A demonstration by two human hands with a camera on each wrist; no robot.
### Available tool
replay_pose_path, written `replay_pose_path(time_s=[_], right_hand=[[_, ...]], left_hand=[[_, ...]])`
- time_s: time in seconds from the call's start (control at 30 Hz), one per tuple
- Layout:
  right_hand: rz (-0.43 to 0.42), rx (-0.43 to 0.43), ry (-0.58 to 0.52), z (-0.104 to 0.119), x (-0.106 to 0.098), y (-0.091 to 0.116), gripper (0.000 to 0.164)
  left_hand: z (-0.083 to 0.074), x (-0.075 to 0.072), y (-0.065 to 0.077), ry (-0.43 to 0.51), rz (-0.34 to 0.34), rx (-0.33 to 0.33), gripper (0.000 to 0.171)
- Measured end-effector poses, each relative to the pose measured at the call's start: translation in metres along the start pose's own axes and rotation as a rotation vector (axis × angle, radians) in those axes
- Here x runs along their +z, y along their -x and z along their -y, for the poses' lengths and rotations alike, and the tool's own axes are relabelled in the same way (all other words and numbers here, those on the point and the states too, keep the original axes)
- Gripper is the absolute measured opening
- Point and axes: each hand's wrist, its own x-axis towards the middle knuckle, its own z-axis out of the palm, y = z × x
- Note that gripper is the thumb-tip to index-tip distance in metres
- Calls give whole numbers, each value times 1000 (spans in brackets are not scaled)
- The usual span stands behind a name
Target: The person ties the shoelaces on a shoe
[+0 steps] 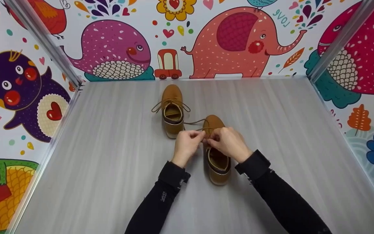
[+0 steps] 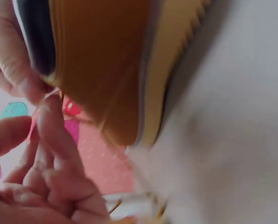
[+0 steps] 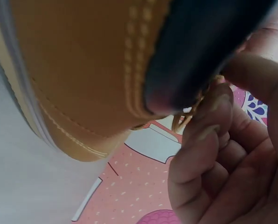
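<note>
A tan ankle shoe (image 1: pixel 218 177) with a dark collar stands on the floor, toe away from me, between my hands. My left hand (image 1: pixel 187 144) comes over its left side, with thumb and index fingertips at the shoelace (image 1: pixel 193 123). From the right, my right hand (image 1: pixel 230 143) pinches the shoelace (image 3: pixel 182 122) between thumb and finger over the shoe's tongue. Both hands' fingertips nearly meet above the lacing, which they partly hide. Brown lace strands stretch left from the toe. In the left wrist view, the left index fingertip lies right by the lace.
A matching tan shoe (image 1: pixel 172 91) stands ahead and to the left, its lace tied in a bow (image 1: pixel 157 107). The grey wood-grain floor (image 1: pixel 118 146) is bounded by printed cartoon panels (image 1: pixel 232 65) with metal corner rails (image 1: pixel 44 42).
</note>
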Motion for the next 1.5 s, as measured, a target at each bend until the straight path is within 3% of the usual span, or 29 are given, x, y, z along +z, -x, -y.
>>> replay_pose_path(time_s=[0.1, 0.2, 0.37, 0.67, 0.97, 1.2, 1.5], right_hand=[[-1, 24, -43, -1, -1, 1, 13], [22, 68, -89, -2, -2, 1, 12], [40, 148, -190, -7, -3, 1, 13], [4, 308, -338, -13, -3, 2, 14], [-12, 362, -417, -15, -4, 1, 14], [-1, 396, -443, -14, -5, 0, 14], [6, 385, -452, -14, -6, 1, 13]], left_hand=[[-1, -6, -2, -184, -45, 82, 22], [1, -10, -5, -329, -19, 102, 27], [7, -13, -1, -435, 51, 119, 12], [5, -25, 33, -404, 96, 127, 16], [10, -50, 56, -373, 145, 134, 15], [11, -63, 65, -276, 204, 132, 14], [6, -75, 67, -65, 303, 36, 17]])
